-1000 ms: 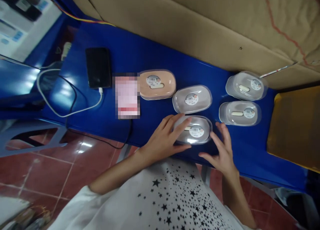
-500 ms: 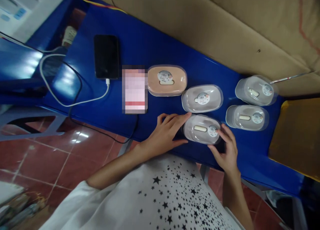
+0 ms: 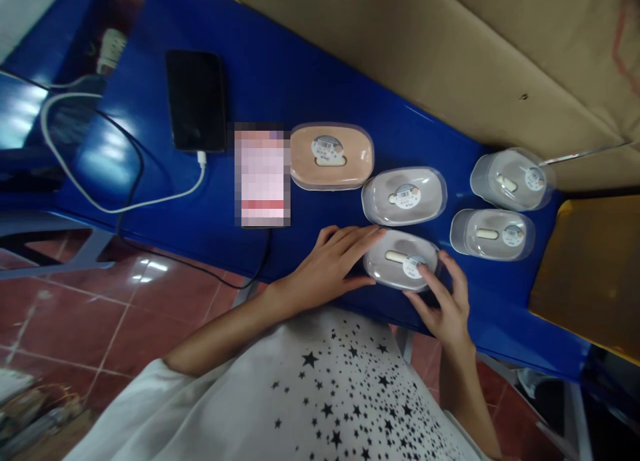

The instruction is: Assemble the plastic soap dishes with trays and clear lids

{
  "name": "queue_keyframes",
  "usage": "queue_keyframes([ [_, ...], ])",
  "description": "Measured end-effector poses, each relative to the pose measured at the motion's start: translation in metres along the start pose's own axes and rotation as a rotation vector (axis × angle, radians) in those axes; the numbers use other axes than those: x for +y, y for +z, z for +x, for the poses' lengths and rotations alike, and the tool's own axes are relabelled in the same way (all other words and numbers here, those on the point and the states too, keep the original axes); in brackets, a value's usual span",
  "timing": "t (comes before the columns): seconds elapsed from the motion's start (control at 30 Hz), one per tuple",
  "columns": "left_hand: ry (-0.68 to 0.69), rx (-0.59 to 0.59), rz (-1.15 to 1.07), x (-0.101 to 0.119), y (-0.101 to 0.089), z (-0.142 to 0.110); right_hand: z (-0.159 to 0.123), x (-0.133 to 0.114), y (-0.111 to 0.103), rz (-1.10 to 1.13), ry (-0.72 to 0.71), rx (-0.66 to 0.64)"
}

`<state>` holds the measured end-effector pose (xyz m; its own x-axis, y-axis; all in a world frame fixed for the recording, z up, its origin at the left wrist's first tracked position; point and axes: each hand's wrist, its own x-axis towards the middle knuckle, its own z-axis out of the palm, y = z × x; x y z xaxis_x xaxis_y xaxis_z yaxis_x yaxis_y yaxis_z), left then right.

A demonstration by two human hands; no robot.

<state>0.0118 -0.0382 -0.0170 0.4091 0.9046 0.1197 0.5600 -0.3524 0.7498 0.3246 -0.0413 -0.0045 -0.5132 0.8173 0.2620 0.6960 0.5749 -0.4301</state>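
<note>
While hands bracket nearest grey case, table edge runs close.

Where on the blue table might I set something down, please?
Bare blue table shows between the peach box and cardboard, and between the right hand and brown package. It is crowded around the front grey box, beside the left hand.

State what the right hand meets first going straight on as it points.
The nearest grey container; the right hand's fingers seem to touch its right end, though depth is hard to judge.
</note>
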Motion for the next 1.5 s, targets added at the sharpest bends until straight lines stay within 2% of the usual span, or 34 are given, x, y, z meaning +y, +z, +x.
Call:
queue_keyframes([
  [0.17,-0.004,0.02,0.029,-0.004,0.001,0.004,0.001,-0.002,-0.001,0.01,0.011,-0.023],
  [0.3,-0.005,-0.021,0.076,-0.003,-0.004,0.004,0.001,-0.005,0.004,0.038,0.025,-0.003],
  [0.47,0.103,0.004,0.181,-0.001,-0.014,-0.006,0.003,-0.001,0.002,0.003,-0.055,-0.117],
  [0.53,0.123,-0.004,0.182,-0.002,-0.017,-0.011,0.006,0.011,-0.005,-0.044,-0.01,-0.09],
  [0.6,0.119,-0.012,0.184,-0.001,-0.017,-0.014,0.009,0.027,-0.015,-0.172,0.118,-0.005],
  [0.67,0.115,-0.018,0.215,0.005,-0.013,-0.014,0.01,0.044,-0.024,-0.32,0.245,0.064],
  [0.73,0.098,-0.022,0.296,0.017,-0.003,-0.01,0.009,0.058,-0.033,-0.391,0.296,0.081],
  [0.9,0.072,0.014,0.524,0.057,0.031,0.016,-0.003,0.075,-0.05,-0.459,0.309,0.105],
  [1.0,0.112,0.028,0.569,0.069,0.037,0.037,-0.011,0.082,-0.063,-0.477,0.298,0.103],
  [1.07,0.135,0.026,0.548,0.07,0.027,0.052,-0.014,0.089,-0.071,-0.428,0.286,0.097],
  [1.13,0.14,0.04,0.54,0.064,0.009,0.065,-0.015,0.097,-0.078,-0.328,0.287,0.086],
  [1.23,0.132,0.05,0.593,0.046,-0.022,0.083,-0.015,0.109,-0.083,-0.209,0.303,0.09],
  [1.3,0.13,-0.012,0.607,0.031,-0.037,0.093,-0.012,0.115,-0.082,-0.189,0.346,0.118],
  [1.4,0.122,-0.094,0.561,0.015,-0.05,0.11,-0.006,0.122,-0.077,-0.143,0.43,0.135],
  [1.5,0.093,-0.067,0.414,0.006,-0.055,0.131,-0.001,0.127,-0.074,-0.196,0.479,0.153],
])
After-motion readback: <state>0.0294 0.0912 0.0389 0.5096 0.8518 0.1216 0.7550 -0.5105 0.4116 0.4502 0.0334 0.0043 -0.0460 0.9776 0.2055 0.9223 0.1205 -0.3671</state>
